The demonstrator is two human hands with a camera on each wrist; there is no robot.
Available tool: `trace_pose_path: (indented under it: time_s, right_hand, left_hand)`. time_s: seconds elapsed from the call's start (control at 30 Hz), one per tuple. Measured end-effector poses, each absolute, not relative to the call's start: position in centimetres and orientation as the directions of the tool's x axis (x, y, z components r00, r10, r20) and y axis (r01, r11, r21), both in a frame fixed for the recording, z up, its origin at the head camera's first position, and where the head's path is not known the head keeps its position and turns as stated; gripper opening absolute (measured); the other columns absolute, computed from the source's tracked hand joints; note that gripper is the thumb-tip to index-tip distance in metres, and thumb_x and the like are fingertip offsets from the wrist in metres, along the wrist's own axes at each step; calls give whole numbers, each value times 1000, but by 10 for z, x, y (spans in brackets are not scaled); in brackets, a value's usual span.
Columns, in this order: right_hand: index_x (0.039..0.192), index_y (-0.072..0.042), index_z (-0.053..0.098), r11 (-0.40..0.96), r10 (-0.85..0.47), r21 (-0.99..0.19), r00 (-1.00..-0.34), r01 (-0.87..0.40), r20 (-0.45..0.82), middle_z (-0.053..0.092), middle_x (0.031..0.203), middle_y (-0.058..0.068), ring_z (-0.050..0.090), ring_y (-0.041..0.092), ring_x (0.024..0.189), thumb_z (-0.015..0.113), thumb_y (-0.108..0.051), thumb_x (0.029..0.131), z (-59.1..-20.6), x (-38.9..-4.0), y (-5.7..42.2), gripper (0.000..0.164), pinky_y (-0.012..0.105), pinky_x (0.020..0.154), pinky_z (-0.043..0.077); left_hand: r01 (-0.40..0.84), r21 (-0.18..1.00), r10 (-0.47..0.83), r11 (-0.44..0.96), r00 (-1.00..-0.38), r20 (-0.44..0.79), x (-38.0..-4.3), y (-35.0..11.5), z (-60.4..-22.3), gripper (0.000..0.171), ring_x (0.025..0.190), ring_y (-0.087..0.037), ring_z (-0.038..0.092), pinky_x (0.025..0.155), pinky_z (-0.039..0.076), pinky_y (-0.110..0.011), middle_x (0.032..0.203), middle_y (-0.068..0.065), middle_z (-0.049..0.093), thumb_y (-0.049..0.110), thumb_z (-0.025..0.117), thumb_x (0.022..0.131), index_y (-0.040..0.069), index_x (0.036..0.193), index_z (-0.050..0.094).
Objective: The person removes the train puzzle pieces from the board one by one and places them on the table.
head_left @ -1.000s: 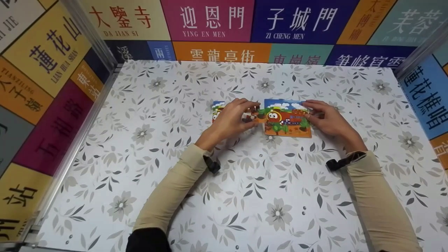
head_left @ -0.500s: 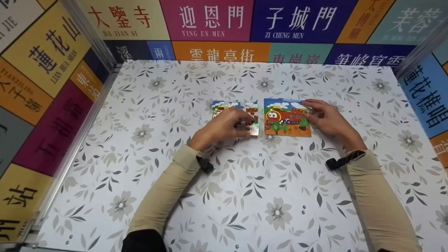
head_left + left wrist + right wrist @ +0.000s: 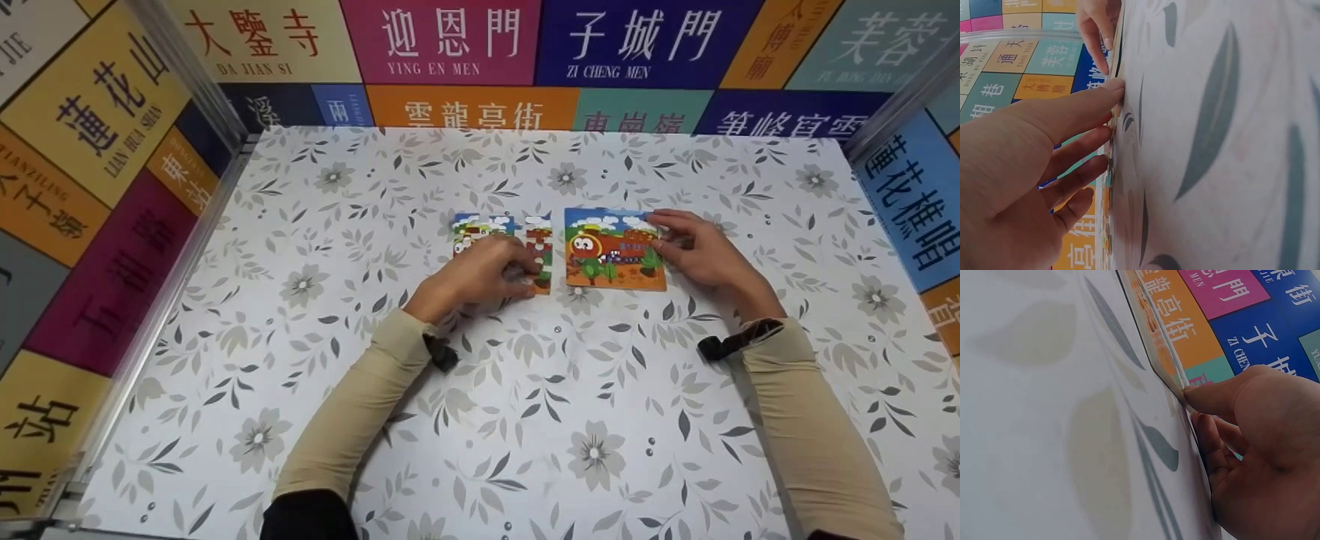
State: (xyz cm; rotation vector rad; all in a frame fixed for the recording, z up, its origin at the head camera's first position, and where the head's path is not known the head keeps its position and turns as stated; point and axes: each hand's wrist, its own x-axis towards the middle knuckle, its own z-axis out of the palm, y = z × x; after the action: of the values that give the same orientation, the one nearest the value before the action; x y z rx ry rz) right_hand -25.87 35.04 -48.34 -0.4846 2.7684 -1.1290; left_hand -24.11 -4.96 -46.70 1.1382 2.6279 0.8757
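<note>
In the head view my left hand (image 3: 480, 274) bends over colourful jigsaw pieces, thumb and fingers on a narrow puzzle piece (image 3: 540, 234). Left of it lies a section of the same picture (image 3: 480, 222), with a cartoon face; my hand covers much of it. A thin gap shows between the two at the top. The left wrist view has my fingertips at the pieces' edge (image 3: 1109, 197), seen almost side-on. My right hand (image 3: 705, 255) holds the right edge of a square train picture card (image 3: 611, 247), thumb on its corner in the right wrist view.
A white table (image 3: 480, 420) with a grey leaf-and-flower print lies under everything. Coloured panels with Chinese lettering (image 3: 450, 45) close off the back and both sides. Each wrist wears a small black camera on a strap.
My left hand has drawn back left from the train card with the narrow piece, which lost its glare and lies flatter beside the other section. My right hand stays at the card.
</note>
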Motion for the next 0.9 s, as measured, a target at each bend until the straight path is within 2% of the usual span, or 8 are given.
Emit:
trace_pose_path:
  time_s: [0.17,0.37,0.47,0.6,0.7,0.8,0.9]
  right_hand:
    - [157,-9,58,684,-303,-698,-953,-212,-7,43,171,14,58,9,114,65,-18,110,-485,-259,350,48,9,95,42]
    - [158,-13,57,693,-276,-701,-960,-168,-43,41,173,10,60,27,124,65,-22,110,-485,-260,349,50,18,99,43]
    - [158,-13,57,689,-276,-707,-960,-160,-52,40,173,10,60,30,126,66,-23,110,-483,-259,348,50,19,100,43]
    - [158,-12,57,686,-284,-708,-958,-168,-47,41,172,12,59,28,124,65,-19,110,-484,-259,348,49,14,97,43]
    - [158,-13,58,692,-281,-702,-958,-169,-46,41,172,12,59,26,123,65,-18,110,-485,-260,350,49,13,96,42]
    - [158,-14,58,695,-281,-699,-959,-171,-45,41,172,12,58,22,122,65,-20,110,-485,-260,350,49,13,96,41]
    - [157,-10,58,679,-312,-700,-950,-220,-3,43,170,18,58,15,116,66,-17,109,-485,-260,350,48,11,93,42]
  left_hand:
    - [606,567,696,558,-714,78,-241,-49,-468,32,111,-22,70,99,57,-37,119,-5,77,26,85,97,13,125,82]
    - [630,551,699,548,-706,112,-244,-46,-469,33,108,-22,70,98,57,-38,116,-5,78,31,86,96,12,123,82]
    - [644,547,704,535,-697,133,-244,-41,-468,38,107,-23,71,97,56,-38,116,-6,79,34,86,95,10,124,81]
    - [635,559,708,534,-697,115,-244,-28,-465,43,111,-23,71,99,56,-36,124,-8,78,32,84,97,8,133,77]
    - [633,561,714,533,-692,104,-244,-15,-463,42,115,-21,71,102,56,-34,129,-7,77,28,80,100,9,137,75]
    - [647,552,725,527,-681,107,-244,-1,-463,39,118,-20,69,108,52,-32,128,-4,78,28,78,101,11,136,76]
    - [652,561,737,510,-668,106,-243,13,-463,38,116,-19,69,108,52,-31,125,-3,78,28,78,102,11,136,75]
